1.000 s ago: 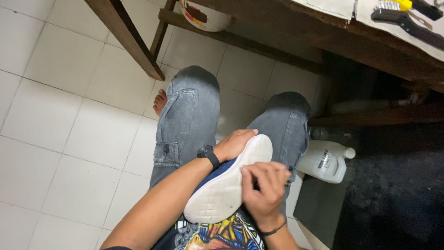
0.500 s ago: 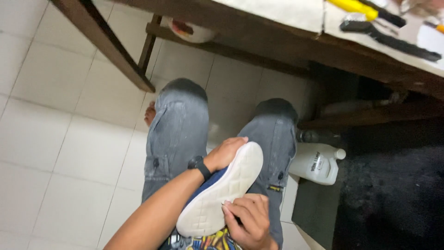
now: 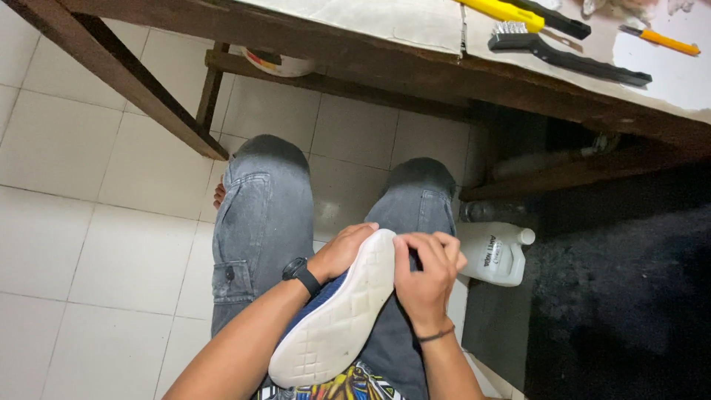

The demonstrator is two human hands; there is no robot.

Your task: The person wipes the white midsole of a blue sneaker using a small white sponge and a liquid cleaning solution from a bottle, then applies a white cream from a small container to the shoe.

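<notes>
Right now I hold a blue shoe (image 3: pixel 337 311) over my lap, its white sole turned up, my left hand (image 3: pixel 342 250) curled around its toe and my right hand (image 3: pixel 426 270) pinching the sole's edge beside it. Just right of my knee a white plastic jug (image 3: pixel 495 253) stands capped on the floor, contents hidden, and under the wooden table (image 3: pixel 355 55) a white bowl (image 3: pixel 280 65) sits on the rail.

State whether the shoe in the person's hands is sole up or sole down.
Sole up: the shoe's white patterned sole faces the camera, blue upper beneath.
</notes>
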